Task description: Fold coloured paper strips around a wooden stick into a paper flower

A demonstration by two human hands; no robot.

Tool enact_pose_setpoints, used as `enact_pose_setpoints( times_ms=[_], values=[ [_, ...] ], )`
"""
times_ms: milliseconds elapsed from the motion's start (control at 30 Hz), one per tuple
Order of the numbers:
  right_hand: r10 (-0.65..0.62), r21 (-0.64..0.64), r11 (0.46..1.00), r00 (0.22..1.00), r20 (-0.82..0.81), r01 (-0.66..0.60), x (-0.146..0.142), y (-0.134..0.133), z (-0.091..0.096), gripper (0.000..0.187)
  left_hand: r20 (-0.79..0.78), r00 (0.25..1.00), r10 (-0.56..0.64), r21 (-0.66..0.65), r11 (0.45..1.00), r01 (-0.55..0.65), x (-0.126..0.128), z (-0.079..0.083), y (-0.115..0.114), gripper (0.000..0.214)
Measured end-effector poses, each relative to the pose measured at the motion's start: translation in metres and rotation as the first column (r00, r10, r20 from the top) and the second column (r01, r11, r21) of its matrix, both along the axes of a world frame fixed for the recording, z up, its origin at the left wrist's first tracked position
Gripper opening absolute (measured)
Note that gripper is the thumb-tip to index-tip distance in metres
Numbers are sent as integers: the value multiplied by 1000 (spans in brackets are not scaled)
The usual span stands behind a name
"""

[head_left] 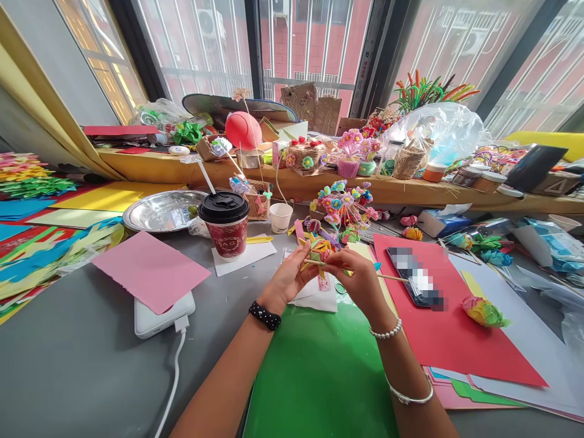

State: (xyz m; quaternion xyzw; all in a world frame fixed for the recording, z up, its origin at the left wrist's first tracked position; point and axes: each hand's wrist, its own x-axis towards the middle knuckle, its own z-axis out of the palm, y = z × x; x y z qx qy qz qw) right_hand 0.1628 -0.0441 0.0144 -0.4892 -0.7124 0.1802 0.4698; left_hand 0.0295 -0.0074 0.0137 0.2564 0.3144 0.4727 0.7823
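Note:
Over the green board point(319, 377), both my hands are raised around a small paper flower point(320, 249) with yellow, orange, pink and green petals. My left hand point(291, 274) is closed around the flower's near side, a black dotted band at its wrist. From the other side my right hand point(358, 277) pinches at a thin wooden stick point(390, 277) that runs from the flower out past the knuckles to the right. Whether the stick is fixed to the flower is hidden by the fingers. White paper point(314, 298) lies just beneath the hands.
At left stand a lidded coffee cup point(225, 228), a metal plate point(159, 210) and a white power bank point(164, 316) under pink paper point(150, 267). To the right a phone point(417, 277) and a paper flower point(483, 310) rest on paper sheets. Craft flowers point(344, 204) stand behind.

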Motion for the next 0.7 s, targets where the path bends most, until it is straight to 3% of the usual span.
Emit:
enact_pose_setpoints(
  times_ms=[200,467,700],
  values=[
    [-17,-29,999,1000,-21,17,0,1,-1,8,17,1000,-2,-3,1000,2,2,0,0,8],
    [-21,-118,993,999,-24,18,3,2,-1,10,-68,995,-72,120,990,80,2,-3,-2,14],
    [-36,-114,993,999,-40,31,6,2,-1,16,-69,996,-50,81,995,55,2,0,-3,12]
  ],
)
